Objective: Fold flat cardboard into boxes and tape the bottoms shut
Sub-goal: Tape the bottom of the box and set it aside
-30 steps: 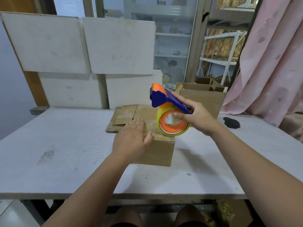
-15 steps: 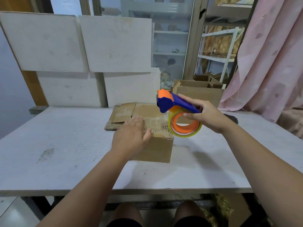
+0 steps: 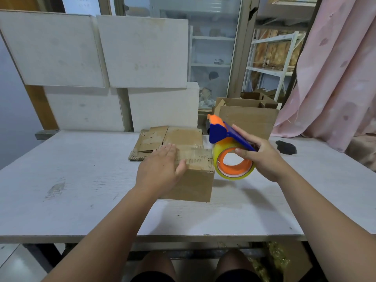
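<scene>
Pressing the box (image 3: 193, 184) on the surface (image 3: 81, 180) with the left hand (image 3: 160, 171), fingers (image 3: 168, 153) straight, the person grips the tape dispenser (image 3: 227, 143) in the right hand (image 3: 262, 159) at its right edge, apparently finishing the seam, which next calls for a clean cut.

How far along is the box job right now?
Done: the small brown cardboard box stands folded on the white table, flaps closed on top. In hand: the left hand presses flat on those flaps while the right hand grips the blue-and-orange tape dispenser at the box's right edge. Left: the flat brown cardboard pieces behind it are unfolded.
</scene>
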The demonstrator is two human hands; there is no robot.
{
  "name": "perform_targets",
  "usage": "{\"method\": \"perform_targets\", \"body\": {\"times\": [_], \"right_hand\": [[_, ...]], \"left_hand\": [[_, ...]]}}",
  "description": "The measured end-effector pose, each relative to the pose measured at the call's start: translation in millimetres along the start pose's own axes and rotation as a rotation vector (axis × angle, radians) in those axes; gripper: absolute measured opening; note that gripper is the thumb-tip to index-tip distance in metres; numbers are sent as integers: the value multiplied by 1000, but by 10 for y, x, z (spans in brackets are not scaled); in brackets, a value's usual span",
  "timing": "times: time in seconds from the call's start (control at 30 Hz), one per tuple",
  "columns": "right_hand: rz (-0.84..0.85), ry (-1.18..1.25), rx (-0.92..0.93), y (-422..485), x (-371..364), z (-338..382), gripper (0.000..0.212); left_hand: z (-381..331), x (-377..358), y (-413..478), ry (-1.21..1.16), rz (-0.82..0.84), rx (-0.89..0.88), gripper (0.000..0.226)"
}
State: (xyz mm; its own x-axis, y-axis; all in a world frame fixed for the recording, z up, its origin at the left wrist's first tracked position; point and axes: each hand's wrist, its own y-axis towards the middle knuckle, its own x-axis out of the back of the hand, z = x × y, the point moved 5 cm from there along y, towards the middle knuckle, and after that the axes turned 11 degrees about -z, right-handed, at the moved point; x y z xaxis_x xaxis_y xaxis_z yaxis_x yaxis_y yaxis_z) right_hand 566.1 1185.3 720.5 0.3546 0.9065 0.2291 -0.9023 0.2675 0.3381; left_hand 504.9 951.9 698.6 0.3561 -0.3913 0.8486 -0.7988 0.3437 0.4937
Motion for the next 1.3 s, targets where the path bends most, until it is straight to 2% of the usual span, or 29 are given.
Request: {"method": "perform_targets", "body": {"times": [0.33,0.43,0.53,0.63,0.7,0.73,0.9,1.03,1.1,1.2,1.3], "right_hand": [[-57,143,-41,-155,-53,-451,57],[-64,152,-40,-168,-84,-504,59],[-81,132,-24,-157,-104,-491,57],[-48,59,-5,-174,-190,-426,57],[17,-8,-3,-195,-296,-387,56],[43,-43,-3,-202,-338,-366,58],[165,-253,90,-192,-406,-208,71],[103,-322,120,-123,-556,-75,69],[66,-384,150,-65,-617,-23,71],[68,-331,135,-20,-554,7,77],[49,-164,83,2,-400,31,81]], "left_hand": [[44,-70,36,-10,-5,-59,57],[24,-79,28,23,10,-142,70],[-21,-73,49,167,23,-229,83],[-274,69,5,136,-106,-291,66],[-363,46,-44,105,-88,-268,62],[-346,-1,-72,98,-30,-237,65],[-98,-10,-114,94,-15,-196,83],[-108,42,-104,115,-33,-215,102],[-111,30,-88,119,-28,-203,90],[-65,9,-91,113,-28,-178,91],[-48,5,-100,106,-1,-173,88]]}}
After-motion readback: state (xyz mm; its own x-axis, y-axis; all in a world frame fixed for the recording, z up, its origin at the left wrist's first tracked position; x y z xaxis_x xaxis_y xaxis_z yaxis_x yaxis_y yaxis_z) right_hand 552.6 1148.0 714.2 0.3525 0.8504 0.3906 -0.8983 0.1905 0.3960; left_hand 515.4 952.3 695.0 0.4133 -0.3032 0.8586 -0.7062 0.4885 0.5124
